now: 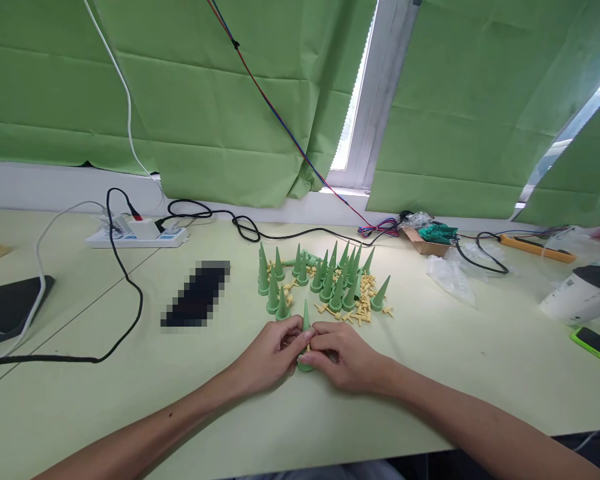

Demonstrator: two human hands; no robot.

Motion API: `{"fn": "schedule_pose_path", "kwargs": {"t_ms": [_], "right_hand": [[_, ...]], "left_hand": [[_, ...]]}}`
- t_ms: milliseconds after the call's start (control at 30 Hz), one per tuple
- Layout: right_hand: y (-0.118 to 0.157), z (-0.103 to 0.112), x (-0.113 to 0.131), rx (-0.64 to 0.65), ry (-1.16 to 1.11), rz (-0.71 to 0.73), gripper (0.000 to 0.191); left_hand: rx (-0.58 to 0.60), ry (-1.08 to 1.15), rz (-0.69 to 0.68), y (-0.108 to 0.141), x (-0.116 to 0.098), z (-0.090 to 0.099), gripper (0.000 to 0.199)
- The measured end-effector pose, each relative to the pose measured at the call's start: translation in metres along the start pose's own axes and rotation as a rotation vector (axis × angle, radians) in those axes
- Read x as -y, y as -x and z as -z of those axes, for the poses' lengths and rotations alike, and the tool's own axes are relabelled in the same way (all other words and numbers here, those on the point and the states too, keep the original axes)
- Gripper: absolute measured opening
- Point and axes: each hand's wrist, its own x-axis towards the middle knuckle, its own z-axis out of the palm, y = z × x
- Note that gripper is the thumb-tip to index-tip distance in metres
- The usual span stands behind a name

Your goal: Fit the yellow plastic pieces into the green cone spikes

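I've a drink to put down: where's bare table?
Right of the green cones, short of the white cup, between the clear plastic and right forearm; also left, between the pixelated dark patch and left forearm. Crowded: among the cones and yellow pieces, around left hand and right hand, by the power strip.

Green pointed cone (306, 313) — upright on a round base, yellow piece (309, 347) against its side, near table's front edge
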Motion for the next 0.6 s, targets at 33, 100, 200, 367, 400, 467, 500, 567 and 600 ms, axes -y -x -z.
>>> {"fn": "schedule_pose_path", "kwargs": {"t_ms": [33, 100, 200, 367, 400, 467, 500, 567, 600], "right_hand": [[0.0001, -0.0003, -0.0002, 0.0, 0.002, 0.0, 0.034], [0.0005, -0.0006, -0.0005, -0.004, 0.0, 0.0, 0.034], [0.0011, -0.0007, -0.001, -0.006, -0.011, -0.003, 0.034], [0.0005, -0.0006, -0.002, -0.013, -0.023, 0.003, 0.034], [0.0003, -0.0005, -0.002, -0.013, -0.025, 0.002, 0.034], [-0.0003, -0.0002, -0.0018, -0.012, -0.026, 0.002, 0.034], [-0.0005, 0.0, -0.0017, -0.009, -0.023, 0.001, 0.034], [-0.0008, 0.0003, -0.0016, 0.003, -0.008, 0.001, 0.035], [-0.0008, 0.0004, -0.0016, 0.01, -0.001, 0.001, 0.034]], "left_hand": [[0.003, 0.008, 0.007, 0.0, 0.0001, -0.0001, 0.042], [0.011, 0.026, 0.018, 0.0, 0.0004, -0.0003, 0.042], [0.003, 0.011, 0.014, -0.0001, 0.0005, -0.0001, 0.041], [-0.045, -0.077, -0.039, -0.0004, 0.0007, 0.0015, 0.04], [-0.049, -0.087, -0.043, -0.0005, 0.001, 0.0018, 0.04], [-0.049, -0.094, -0.041, -0.0009, 0.0018, 0.0023, 0.04], [-0.048, -0.095, -0.04, -0.001, 0.0021, 0.0023, 0.04], [-0.043, -0.096, -0.036, -0.001, 0.0025, 0.0022, 0.04], [-0.041, -0.098, -0.034, -0.0009, 0.0025, 0.0022, 0.04]]}}
